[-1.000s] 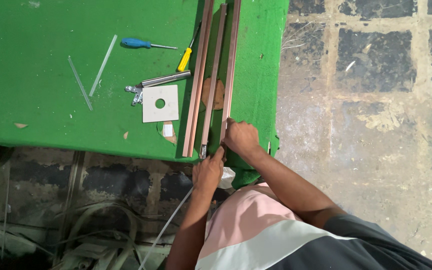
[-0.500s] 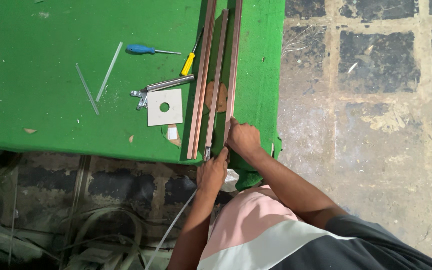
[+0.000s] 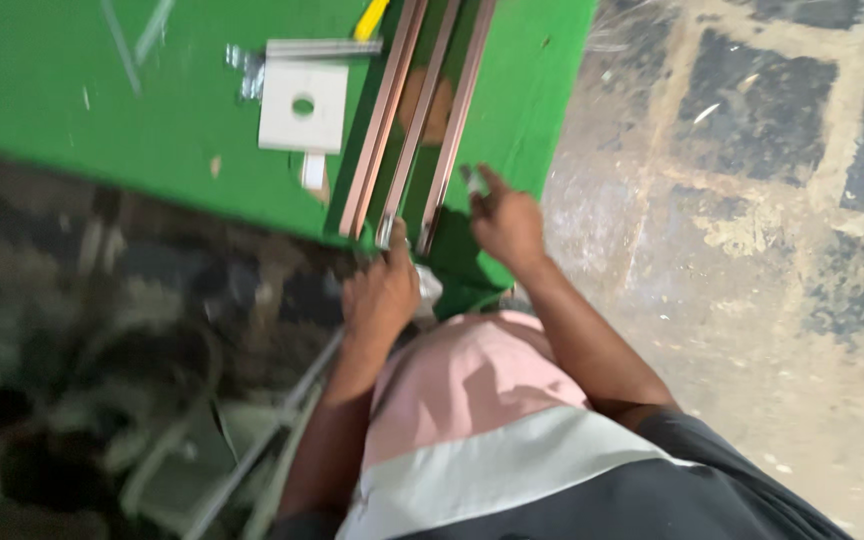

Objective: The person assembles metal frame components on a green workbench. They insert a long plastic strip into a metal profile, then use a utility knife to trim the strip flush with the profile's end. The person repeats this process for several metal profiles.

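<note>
Three long copper-coloured metal strips [image 3: 420, 120] lie side by side near the right edge of the green table [image 3: 102, 150], their ends at its front edge. My left hand [image 3: 382, 295] closes on the near end of the middle strip. Just right of the rightmost strip [image 3: 460, 110], my right hand [image 3: 507, 225] pinches a small grey metal piece [image 3: 472, 180] between thumb and fingers. The picture is blurred by motion.
A white square plate with a round hole [image 3: 302, 105] lies left of the strips, with a small white block [image 3: 313, 170] below it, a grey metal rod [image 3: 322, 47] above it and a yellow tool handle [image 3: 372, 15] beyond. Stone paving [image 3: 752, 200] lies right; dark clutter under the table.
The view has swung down and closer, blurring. My right hand has come off the right strip's end and now sits slightly right of it with a small piece. The left hand stays at the strip ends.
</note>
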The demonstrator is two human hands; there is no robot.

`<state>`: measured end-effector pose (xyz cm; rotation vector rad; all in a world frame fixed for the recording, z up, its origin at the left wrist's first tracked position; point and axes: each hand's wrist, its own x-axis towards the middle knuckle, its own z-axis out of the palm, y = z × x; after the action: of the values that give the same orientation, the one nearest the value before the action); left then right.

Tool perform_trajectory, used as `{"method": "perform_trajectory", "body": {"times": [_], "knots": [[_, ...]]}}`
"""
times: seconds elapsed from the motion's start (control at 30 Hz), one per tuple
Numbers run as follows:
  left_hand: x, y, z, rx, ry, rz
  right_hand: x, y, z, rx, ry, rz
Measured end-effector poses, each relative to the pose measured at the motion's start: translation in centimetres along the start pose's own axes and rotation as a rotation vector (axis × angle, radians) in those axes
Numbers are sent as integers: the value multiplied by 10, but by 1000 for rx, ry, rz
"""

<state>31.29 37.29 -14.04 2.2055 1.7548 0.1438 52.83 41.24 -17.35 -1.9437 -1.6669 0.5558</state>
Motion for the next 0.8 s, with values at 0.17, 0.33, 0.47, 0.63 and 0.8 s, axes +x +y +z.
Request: {"method": "perform_trajectory", "body": {"times": [0.17,0.33,0.47,0.63,0.8], "knots": [[-39,-30,-14,-111,128,-188,-37,34,-15,507,-135,109],[-38,-60,0,-120,143,-369,-46,40,-10,640,-180,214],[-21,-69,20,-152,233,-430,-41,33,-5,606,-222,142],[-12,-72,34,-186,219,-447,-35,29,0,578,-227,109],[-4,-68,38,-199,207,-485,-38,32,6,652,-223,100]]}}
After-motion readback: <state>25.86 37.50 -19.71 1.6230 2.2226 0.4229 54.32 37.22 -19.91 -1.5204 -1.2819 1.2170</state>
